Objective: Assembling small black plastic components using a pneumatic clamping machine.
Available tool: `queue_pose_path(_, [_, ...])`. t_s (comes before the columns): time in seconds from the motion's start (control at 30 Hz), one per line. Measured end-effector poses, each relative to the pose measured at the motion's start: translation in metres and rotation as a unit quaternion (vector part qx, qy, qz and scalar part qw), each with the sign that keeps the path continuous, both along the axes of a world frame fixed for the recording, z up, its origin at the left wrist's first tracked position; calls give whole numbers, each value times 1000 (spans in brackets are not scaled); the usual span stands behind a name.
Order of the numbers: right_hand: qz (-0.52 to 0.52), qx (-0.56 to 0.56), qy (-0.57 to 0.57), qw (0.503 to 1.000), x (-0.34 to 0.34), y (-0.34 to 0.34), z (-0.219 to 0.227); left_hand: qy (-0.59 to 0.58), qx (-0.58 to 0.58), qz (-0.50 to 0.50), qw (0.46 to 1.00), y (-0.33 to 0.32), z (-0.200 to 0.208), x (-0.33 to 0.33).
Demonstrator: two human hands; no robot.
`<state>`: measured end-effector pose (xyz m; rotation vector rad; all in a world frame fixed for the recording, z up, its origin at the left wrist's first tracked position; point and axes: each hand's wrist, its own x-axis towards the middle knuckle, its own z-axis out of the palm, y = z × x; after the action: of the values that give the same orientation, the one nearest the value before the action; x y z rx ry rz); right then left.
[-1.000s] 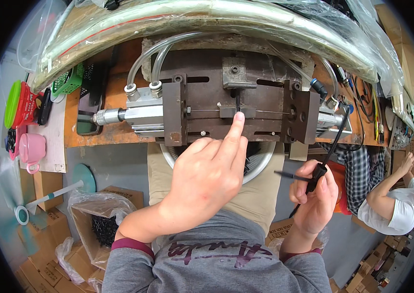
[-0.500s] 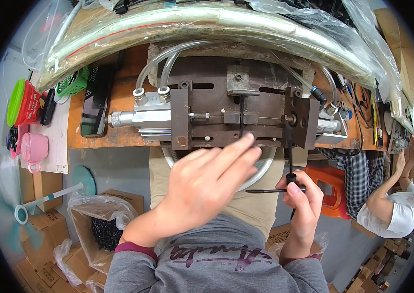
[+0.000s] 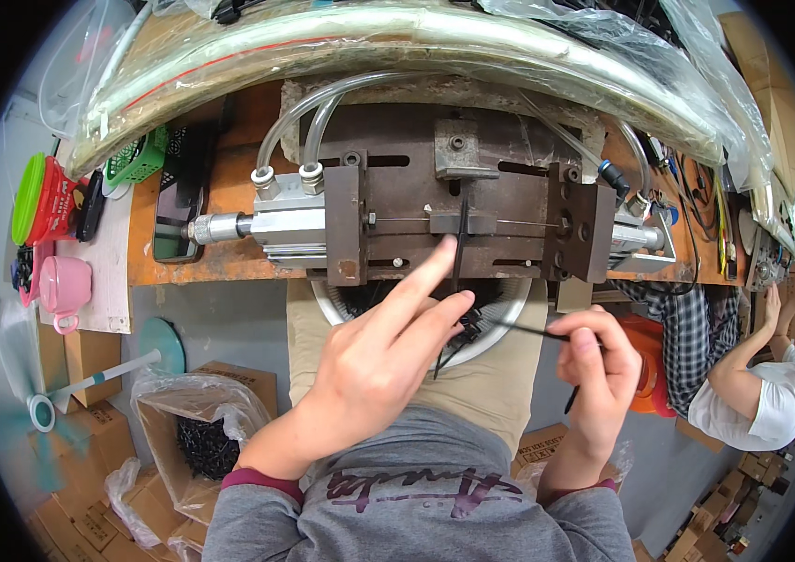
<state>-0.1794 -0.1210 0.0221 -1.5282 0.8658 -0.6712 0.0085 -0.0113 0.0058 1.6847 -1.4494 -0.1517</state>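
Note:
My left hand [image 3: 369, 356] reaches over the front of a brown metal fixture [image 3: 407, 253], fingers stretched out. Its index fingertip touches or nearly touches a thin black rod [image 3: 462, 217] lying across the small grey block [image 3: 483, 223] at the fixture's middle. Lower right, my right hand [image 3: 599, 375] pinches another thin black rod [image 3: 530, 329], which points left toward the fixture. A short dark end [image 3: 572, 401] shows below those fingers. On my lap, under the left hand, a round white basin [image 3: 512, 323] holds black parts; one slim black piece [image 3: 444, 354] shows beside the left fingers.
Silver air cylinders flank the fixture, left [image 3: 289, 229] and right [image 3: 636, 239], with clear hoses [image 3: 322, 94]. Plastic-wrapped tubing [image 3: 397, 37] lies behind. A phone [image 3: 179, 211] and pink cup [image 3: 66, 281] are at left. Another person [image 3: 753, 403] works at far right.
The left cylinder's threaded shaft has drawn back outward. My left index finger has come to the rod on the block. My right hand has shifted right, its rod swinging to point left.

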Motion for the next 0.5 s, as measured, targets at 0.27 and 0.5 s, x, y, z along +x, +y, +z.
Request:
queue_pose_path(0.27, [-84, 17, -96, 992, -1, 7, -6, -209, 14, 44, 977, -17, -15, -4])
queue_pose_path(0.5, [-110, 31, -110, 987, 4, 11, -13, -219, 31, 46, 974, -19, -9, -2])
